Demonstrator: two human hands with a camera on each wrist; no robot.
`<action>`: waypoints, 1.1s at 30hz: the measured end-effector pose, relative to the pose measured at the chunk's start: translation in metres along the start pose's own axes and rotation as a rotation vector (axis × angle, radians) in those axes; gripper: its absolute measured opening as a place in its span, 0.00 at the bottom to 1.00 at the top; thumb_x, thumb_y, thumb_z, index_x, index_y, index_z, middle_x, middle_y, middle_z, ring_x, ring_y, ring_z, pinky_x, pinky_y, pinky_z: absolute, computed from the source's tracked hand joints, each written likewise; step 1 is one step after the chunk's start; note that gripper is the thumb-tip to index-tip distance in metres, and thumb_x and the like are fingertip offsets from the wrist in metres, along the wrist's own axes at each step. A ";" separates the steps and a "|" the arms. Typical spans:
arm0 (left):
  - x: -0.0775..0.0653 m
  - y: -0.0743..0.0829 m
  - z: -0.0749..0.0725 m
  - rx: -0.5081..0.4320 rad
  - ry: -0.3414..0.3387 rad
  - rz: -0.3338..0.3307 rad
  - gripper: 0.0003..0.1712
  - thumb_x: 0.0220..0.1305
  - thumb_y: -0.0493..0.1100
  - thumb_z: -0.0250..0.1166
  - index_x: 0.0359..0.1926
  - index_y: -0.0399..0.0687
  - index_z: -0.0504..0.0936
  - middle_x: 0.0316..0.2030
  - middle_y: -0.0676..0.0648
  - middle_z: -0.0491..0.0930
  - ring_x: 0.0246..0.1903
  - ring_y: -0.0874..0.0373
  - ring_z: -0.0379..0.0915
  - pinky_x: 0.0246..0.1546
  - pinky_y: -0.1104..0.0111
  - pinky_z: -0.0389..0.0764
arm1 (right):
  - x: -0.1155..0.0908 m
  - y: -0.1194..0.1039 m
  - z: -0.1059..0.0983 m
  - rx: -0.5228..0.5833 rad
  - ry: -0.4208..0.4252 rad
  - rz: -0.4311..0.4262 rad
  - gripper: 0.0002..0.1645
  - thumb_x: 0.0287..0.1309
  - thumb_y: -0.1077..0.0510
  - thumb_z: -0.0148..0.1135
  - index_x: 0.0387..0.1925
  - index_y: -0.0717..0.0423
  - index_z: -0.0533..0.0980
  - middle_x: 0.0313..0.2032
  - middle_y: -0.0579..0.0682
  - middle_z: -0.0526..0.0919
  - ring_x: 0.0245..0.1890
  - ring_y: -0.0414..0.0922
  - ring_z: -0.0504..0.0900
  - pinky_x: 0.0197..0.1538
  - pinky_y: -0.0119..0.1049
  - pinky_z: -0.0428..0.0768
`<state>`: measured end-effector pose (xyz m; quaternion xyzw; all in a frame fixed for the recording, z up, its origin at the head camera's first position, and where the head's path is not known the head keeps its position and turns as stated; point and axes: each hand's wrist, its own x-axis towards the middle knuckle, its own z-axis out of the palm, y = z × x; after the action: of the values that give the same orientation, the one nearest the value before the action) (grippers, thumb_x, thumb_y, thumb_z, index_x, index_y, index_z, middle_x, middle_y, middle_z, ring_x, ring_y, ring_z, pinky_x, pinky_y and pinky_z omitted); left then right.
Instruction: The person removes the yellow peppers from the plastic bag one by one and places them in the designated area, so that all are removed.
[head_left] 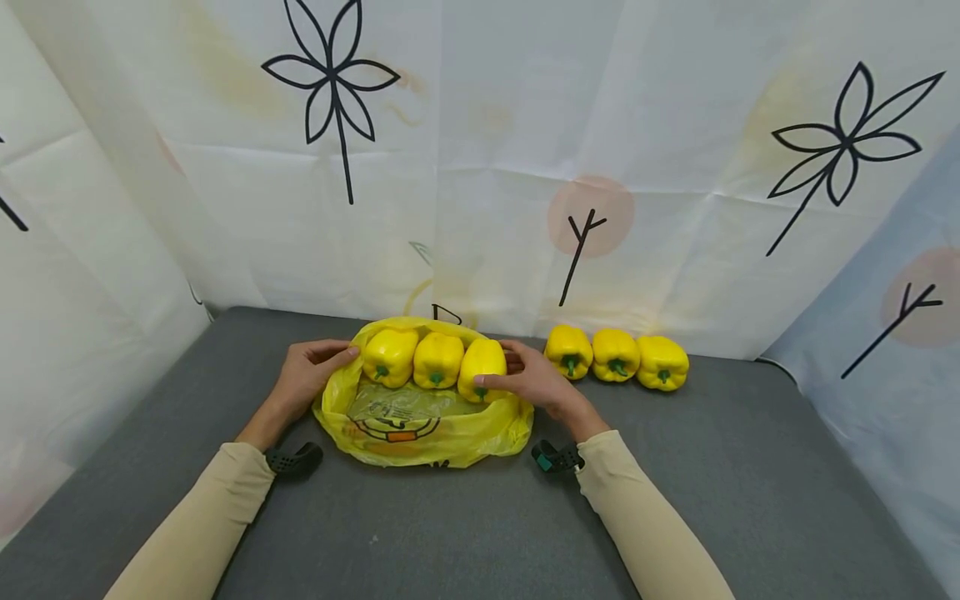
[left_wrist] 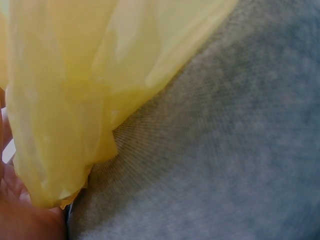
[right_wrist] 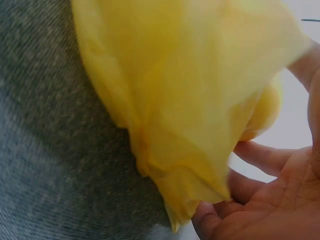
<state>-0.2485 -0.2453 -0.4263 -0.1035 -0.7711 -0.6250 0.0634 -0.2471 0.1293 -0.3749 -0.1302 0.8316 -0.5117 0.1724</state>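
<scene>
A yellow plastic bag (head_left: 442,437) lies on the grey table with its mouth spread wide. Inside it, side by side, are a left bell pepper (head_left: 391,357), a middle bell pepper (head_left: 438,361) and a right bell pepper (head_left: 481,367), all yellow with green stems. My left hand (head_left: 306,377) pinches the bag's left rim. At the bag's right side, my right hand (head_left: 542,379) grips the right pepper, thumb across its front. In the right wrist view, part of that pepper shows between thumb and fingers, and the bag's wall hides the rest.
Outside the bag, to the right, three more yellow bell peppers (head_left: 615,355) sit in a row along the table's back edge. A white cloth wall (head_left: 495,167) printed with leaves rises behind the table (head_left: 420,525). More cloth hangs at both sides.
</scene>
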 end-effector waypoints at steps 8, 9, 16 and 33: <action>0.000 -0.001 0.000 0.004 0.002 -0.009 0.25 0.72 0.44 0.66 0.57 0.24 0.80 0.39 0.62 0.85 0.38 0.65 0.83 0.39 0.71 0.85 | -0.002 -0.006 0.000 -0.031 0.012 0.021 0.53 0.57 0.46 0.76 0.77 0.53 0.59 0.65 0.59 0.71 0.63 0.56 0.74 0.60 0.53 0.77; 0.000 -0.001 0.000 0.004 0.002 -0.009 0.25 0.72 0.44 0.66 0.57 0.24 0.80 0.39 0.62 0.85 0.38 0.65 0.83 0.39 0.71 0.85 | -0.003 -0.007 0.000 -0.026 0.014 0.022 0.53 0.57 0.46 0.76 0.76 0.53 0.59 0.65 0.59 0.71 0.63 0.56 0.73 0.60 0.53 0.77; 0.000 0.000 0.000 0.005 -0.001 -0.008 0.25 0.72 0.45 0.66 0.57 0.24 0.80 0.39 0.61 0.85 0.39 0.65 0.83 0.39 0.71 0.85 | -0.010 -0.018 -0.006 0.023 0.022 -0.001 0.54 0.57 0.48 0.76 0.77 0.53 0.58 0.66 0.60 0.71 0.65 0.57 0.71 0.61 0.54 0.76; -0.001 0.000 0.000 -0.006 -0.008 -0.011 0.24 0.72 0.45 0.66 0.58 0.26 0.81 0.41 0.59 0.86 0.39 0.63 0.84 0.39 0.70 0.86 | -0.027 -0.039 -0.019 0.116 0.026 -0.121 0.52 0.59 0.52 0.75 0.78 0.50 0.56 0.68 0.59 0.68 0.65 0.58 0.72 0.60 0.54 0.78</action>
<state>-0.2474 -0.2454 -0.4264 -0.1020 -0.7700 -0.6272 0.0568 -0.2292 0.1381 -0.3277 -0.1633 0.7933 -0.5701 0.1377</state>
